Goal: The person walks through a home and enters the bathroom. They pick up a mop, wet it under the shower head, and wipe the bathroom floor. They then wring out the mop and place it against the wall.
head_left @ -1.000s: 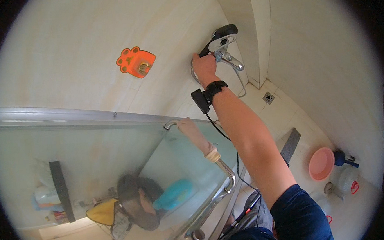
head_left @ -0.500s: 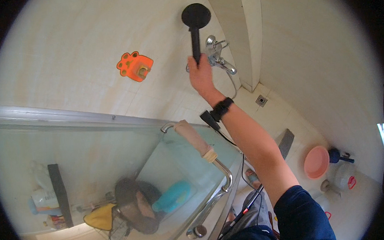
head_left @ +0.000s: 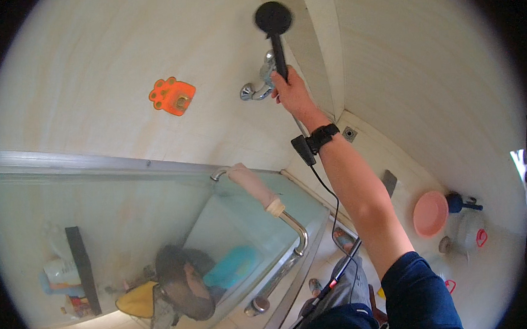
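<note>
My right hand (head_left: 293,91) is closed around the handle of a black hand shower (head_left: 273,19), its round head held up against the pale wall. Right behind the handle and my fingers is a chrome mixer tap (head_left: 259,91) fixed to the wall, partly covered by them. A black strap (head_left: 322,138) with a small black box and a cable (head_left: 327,185) sits on my right wrist. To the left, an orange paw-shaped holder (head_left: 173,97) is stuck to the wall. My left hand does not show.
A glass shower screen (head_left: 127,203) stands at left, with a chrome handle (head_left: 294,223) wrapped in pinkish cloth. Behind the glass are a yellow cloth (head_left: 137,300) and a turquoise item (head_left: 230,267). A pink basin (head_left: 431,214) and a floor drain (head_left: 349,134) lie right.
My right hand and the hand shower have moved a little right relative to the wall tap, uncovering its left side. The view has shifted slightly.
</note>
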